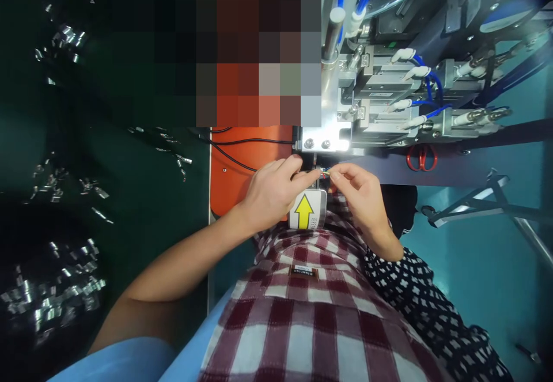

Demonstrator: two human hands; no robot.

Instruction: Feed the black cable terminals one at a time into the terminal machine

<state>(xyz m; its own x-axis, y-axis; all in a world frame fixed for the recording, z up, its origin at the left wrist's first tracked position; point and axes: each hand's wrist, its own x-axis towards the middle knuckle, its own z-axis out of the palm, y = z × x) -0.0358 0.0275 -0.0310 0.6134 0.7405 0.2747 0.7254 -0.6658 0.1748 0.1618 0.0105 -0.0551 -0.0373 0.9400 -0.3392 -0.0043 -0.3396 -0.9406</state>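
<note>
the right hand [360, 192] pinches thin multicoloured wires [325, 173], too small to count, at the centre of the frame; the left hand [274, 189] stretches one forefinger to them, its grip unclear. just below sits one white plate with a yellow arrow [305, 210]. right of centre, one pair of red-handled scissors [410, 160]; upper right, four white elbow fittings [418, 72] on blue tubes.
</note>
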